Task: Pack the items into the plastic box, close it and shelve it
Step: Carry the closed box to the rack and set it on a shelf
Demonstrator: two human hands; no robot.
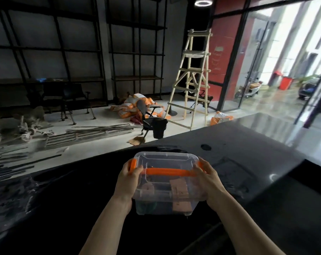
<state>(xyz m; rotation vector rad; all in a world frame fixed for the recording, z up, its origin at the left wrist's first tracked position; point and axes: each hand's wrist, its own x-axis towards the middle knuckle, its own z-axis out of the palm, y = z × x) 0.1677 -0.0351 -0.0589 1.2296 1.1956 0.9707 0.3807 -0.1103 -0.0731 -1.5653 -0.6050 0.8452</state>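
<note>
A clear plastic box [165, 197] with its lid [167, 160] on and an orange handle [167, 172] sits low in the middle of the view, over the dark counter [248, 162]. Through its walls I see a brown cardboard packet [180, 190], a round tan item [148, 188] and something dark green at the bottom. My left hand [128, 179] grips the box's left side by the orange latch [133, 163]. My right hand [209, 179] grips the right side, over the other latch. I cannot tell whether the box rests on the counter or is lifted.
Black metal shelving [78, 52] lines the far wall. A wooden ladder [194, 80], a black chair [148, 116], a black bin [158, 127], orange bags [135, 105] and metal bars [93, 133] lie on the floor beyond the counter. Glass doors [284, 61] stand at the right.
</note>
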